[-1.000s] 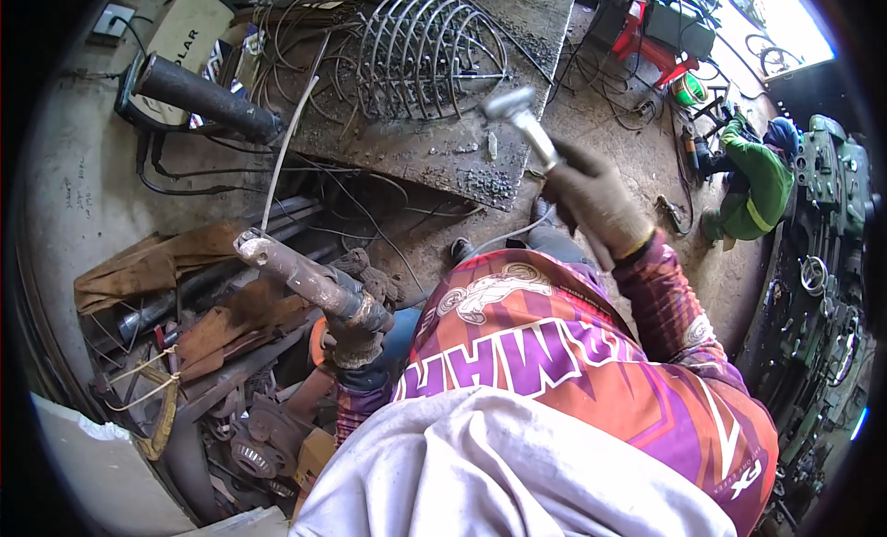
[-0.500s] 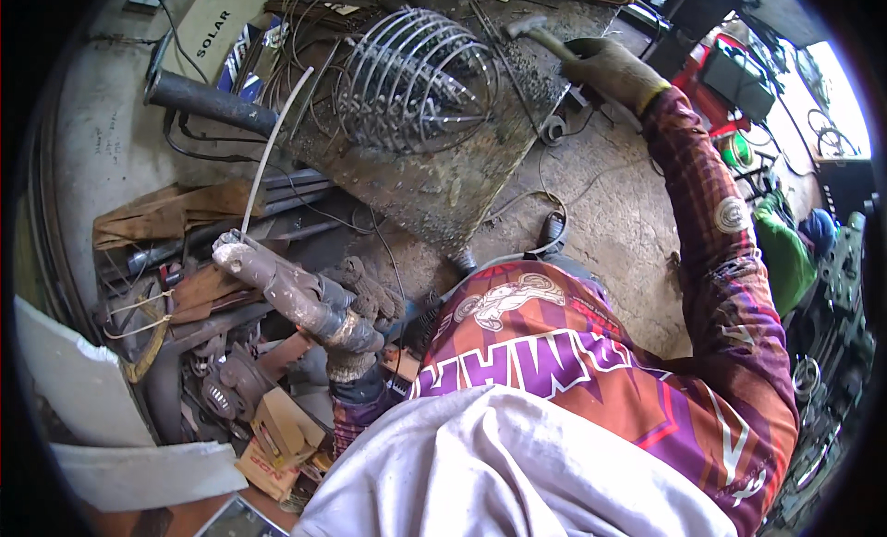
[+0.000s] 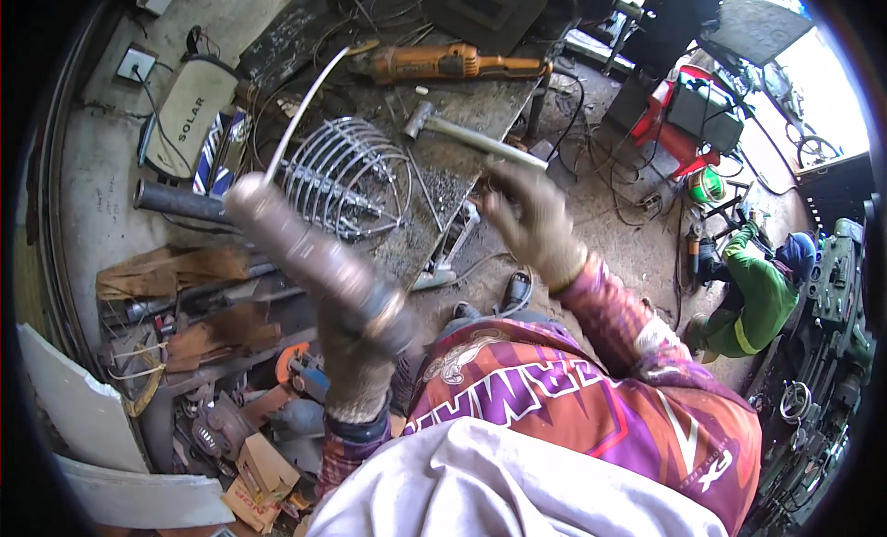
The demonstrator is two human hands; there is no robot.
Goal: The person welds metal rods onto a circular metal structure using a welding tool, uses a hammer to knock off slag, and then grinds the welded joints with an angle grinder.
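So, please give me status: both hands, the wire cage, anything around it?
Left hand gripping rod holder, pale rod in it. Right hand empty, near hammer. Wire cage on table; hammer and orange power tool beside it.

Hammer (image 3: 476, 138) now down on the worktable (image 3: 455, 164)

Single view: head cam, fisheye, L of pair, facing down. Wearer's torso (image 3: 554, 380) v. near, 5 o'clock; hands (image 3: 531, 218) nr ctr; counter (image 3: 453, 163) beyond, approx. 12 o'clock; co-worker (image 3: 762, 306) well off, 3 o'clock.
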